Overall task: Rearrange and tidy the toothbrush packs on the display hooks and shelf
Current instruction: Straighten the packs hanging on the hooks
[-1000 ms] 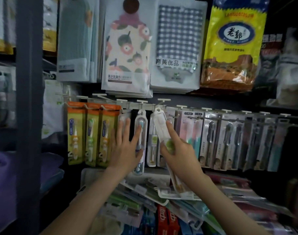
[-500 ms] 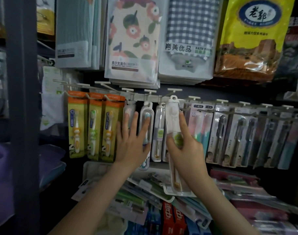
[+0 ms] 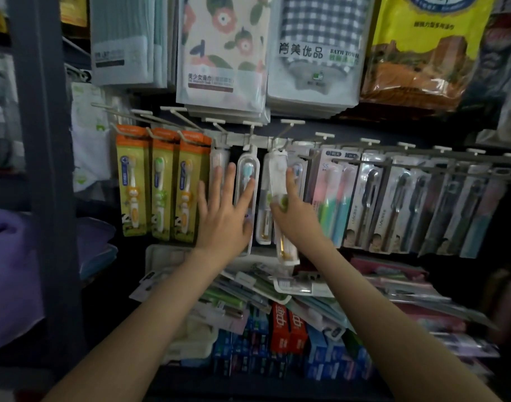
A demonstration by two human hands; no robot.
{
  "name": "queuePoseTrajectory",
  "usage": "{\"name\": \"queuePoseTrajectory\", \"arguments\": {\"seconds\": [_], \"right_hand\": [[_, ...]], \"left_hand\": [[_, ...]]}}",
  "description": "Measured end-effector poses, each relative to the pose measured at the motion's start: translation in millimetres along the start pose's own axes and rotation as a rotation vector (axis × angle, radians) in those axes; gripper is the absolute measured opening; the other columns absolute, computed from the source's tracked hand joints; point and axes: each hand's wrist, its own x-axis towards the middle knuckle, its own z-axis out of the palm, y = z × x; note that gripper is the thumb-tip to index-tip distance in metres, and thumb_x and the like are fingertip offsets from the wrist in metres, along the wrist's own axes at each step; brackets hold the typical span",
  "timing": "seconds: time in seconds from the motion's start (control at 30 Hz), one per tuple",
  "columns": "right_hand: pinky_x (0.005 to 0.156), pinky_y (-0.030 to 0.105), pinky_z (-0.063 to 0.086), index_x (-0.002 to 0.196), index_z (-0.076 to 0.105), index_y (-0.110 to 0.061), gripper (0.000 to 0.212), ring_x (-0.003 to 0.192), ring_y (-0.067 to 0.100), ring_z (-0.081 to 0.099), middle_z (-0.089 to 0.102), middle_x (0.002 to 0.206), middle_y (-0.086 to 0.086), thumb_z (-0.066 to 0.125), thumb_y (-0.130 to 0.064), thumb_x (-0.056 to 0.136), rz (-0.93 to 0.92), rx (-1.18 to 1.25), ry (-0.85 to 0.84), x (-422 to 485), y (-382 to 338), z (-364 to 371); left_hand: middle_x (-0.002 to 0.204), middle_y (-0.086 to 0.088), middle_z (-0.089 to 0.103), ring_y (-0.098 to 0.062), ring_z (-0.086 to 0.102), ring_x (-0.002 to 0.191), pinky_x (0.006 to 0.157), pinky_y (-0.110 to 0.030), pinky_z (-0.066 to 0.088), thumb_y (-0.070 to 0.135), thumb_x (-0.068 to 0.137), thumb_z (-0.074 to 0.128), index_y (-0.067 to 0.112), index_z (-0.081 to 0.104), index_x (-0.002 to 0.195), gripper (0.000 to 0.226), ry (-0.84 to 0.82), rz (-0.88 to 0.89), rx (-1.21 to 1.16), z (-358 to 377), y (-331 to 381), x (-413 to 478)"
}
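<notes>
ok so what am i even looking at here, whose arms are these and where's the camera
The camera sits on a person's head, looking forward and down, so the two bare arms are their own. They stand at a shop display. The left hand lies flat, fingers spread, against a hanging clear toothbrush pack. The right hand grips a white toothbrush pack whose top is up at a hook. Orange and yellow packs hang to the left. More packs lie loose on the shelf below.
</notes>
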Motion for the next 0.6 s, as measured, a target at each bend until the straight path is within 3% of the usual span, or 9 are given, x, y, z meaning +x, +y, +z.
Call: {"name": "queuePoseTrajectory", "arguments": {"seconds": [0.13,0.2,0.3,0.43,0.5,0.6], "right_hand": [[0.065,0.044,0.055,0.143,-0.023,-0.038,0.083,0.06,0.025,0.059,0.058,0.07,0.006,0.045,-0.03,0.097,-0.013,0.004,-0.041,10.0,13.0,11.7],[0.067,0.043,0.055,0.145,-0.02,-0.036,0.083,0.068,0.025,0.06,0.062,0.086,0.011,0.047,-0.026,0.096,0.005,0.008,-0.064,6.7,15.3,14.6],[0.068,0.036,0.048,0.15,-0.007,-0.025,0.076,0.091,0.031,0.058,0.052,0.125,0.017,0.046,-0.019,0.096,-0.043,-0.053,-0.035,-15.6,21.6,19.8],[0.065,0.033,0.043,0.141,0.026,-0.013,0.052,0.091,0.031,0.057,0.052,0.124,0.019,0.047,-0.009,0.093,-0.092,0.001,-0.088,-58.9,55.4,28.3],[0.079,0.034,0.044,0.135,0.033,-0.009,0.046,0.109,0.031,0.051,0.051,0.128,0.018,0.05,-0.015,0.093,-0.035,-0.08,-0.187,-70.7,82.0,30.2],[0.104,0.041,0.029,0.143,0.028,-0.014,0.059,0.13,0.031,0.033,0.04,0.142,0.012,0.052,-0.032,0.092,0.062,-0.394,-0.419,-76.5,119.0,30.7]], "left_hand": [[0.155,-0.021,0.014,-0.036,0.003,0.143,0.11,-0.054,-0.005,0.026,0.078,0.069,0.019,0.035,0.146,0.077,-0.035,-0.009,-0.025,-9.9,8.5,-20.3],[0.155,-0.021,0.015,-0.036,0.004,0.143,0.11,-0.054,-0.003,0.025,0.077,0.071,0.018,0.036,0.146,0.078,-0.058,-0.005,-0.038,-12.1,14.1,-32.7],[0.155,-0.021,0.014,-0.036,0.003,0.143,0.112,-0.055,-0.003,0.024,0.075,0.073,0.018,0.036,0.146,0.08,-0.102,0.021,-0.052,-11.2,21.4,-57.6],[0.154,-0.016,0.013,-0.034,0.009,0.142,0.11,-0.06,0.012,0.025,0.072,0.076,0.02,0.035,0.145,0.084,-0.182,-0.004,-0.063,-9.4,30.9,-100.3],[0.153,-0.017,0.014,-0.034,0.012,0.14,0.11,-0.057,0.012,0.026,0.07,0.078,0.02,0.033,0.144,0.087,-0.229,0.003,-0.059,-9.5,35.0,-119.7],[0.151,-0.018,0.019,-0.035,0.018,0.138,0.105,-0.061,0.025,0.026,0.073,0.075,0.018,0.037,0.141,0.078,-0.288,0.026,-0.086,-10.6,41.7,-138.8]]}}
